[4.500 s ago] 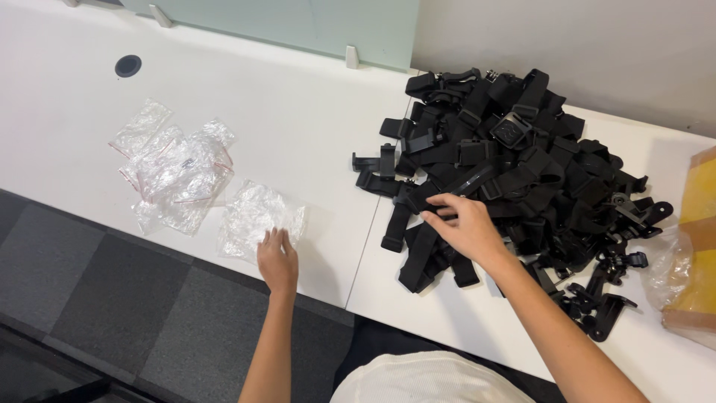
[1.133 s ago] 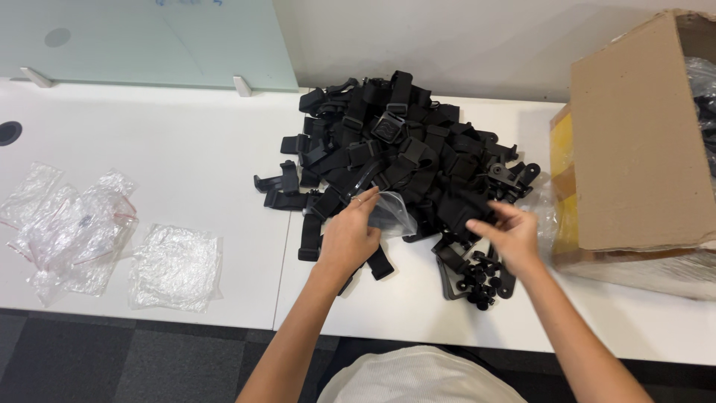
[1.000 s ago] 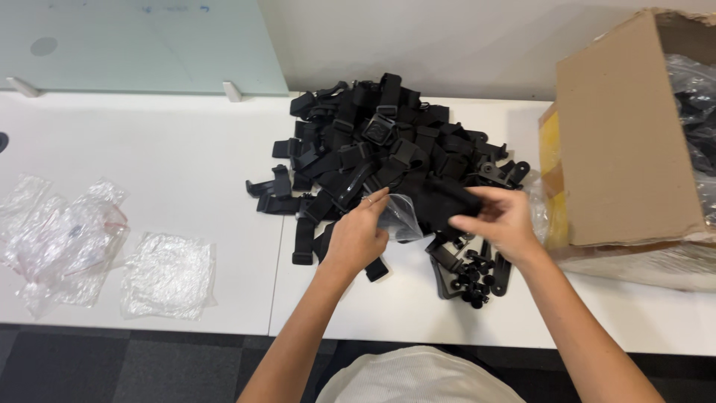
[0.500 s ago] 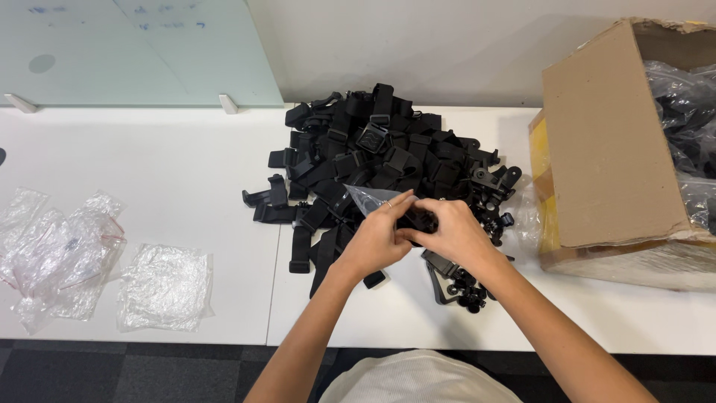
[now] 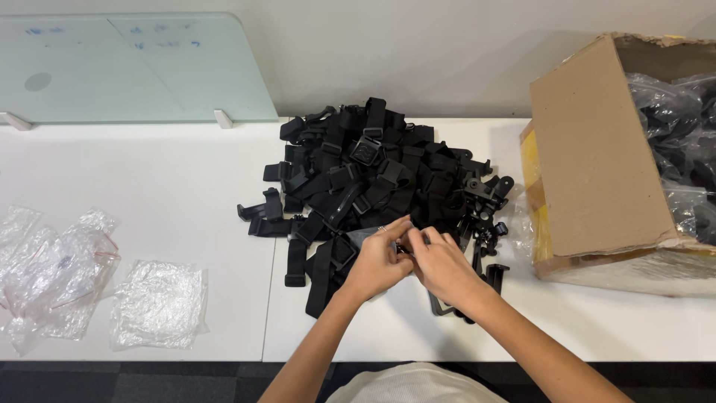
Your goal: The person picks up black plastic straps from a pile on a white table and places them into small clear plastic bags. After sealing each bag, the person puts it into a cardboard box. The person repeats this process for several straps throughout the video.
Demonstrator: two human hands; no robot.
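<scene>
Item: small clear plastic bag (image 5: 363, 237), centre of frame at the near edge of the black strap-and-clip pile (image 5: 373, 179) on the white worktop (image 5: 149, 186); left hand (image 5: 377, 261) and right hand (image 5: 440, 265), apart a second ago, now meet, both grips pinching it.

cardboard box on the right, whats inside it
The cardboard box holds clear plastic bags of black parts. Its near wall hides everything lower down.

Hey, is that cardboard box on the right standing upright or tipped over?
Tipped over. The cardboard box lies on its side on the white table, its opening facing right, with clear bags of black parts showing inside.
</scene>
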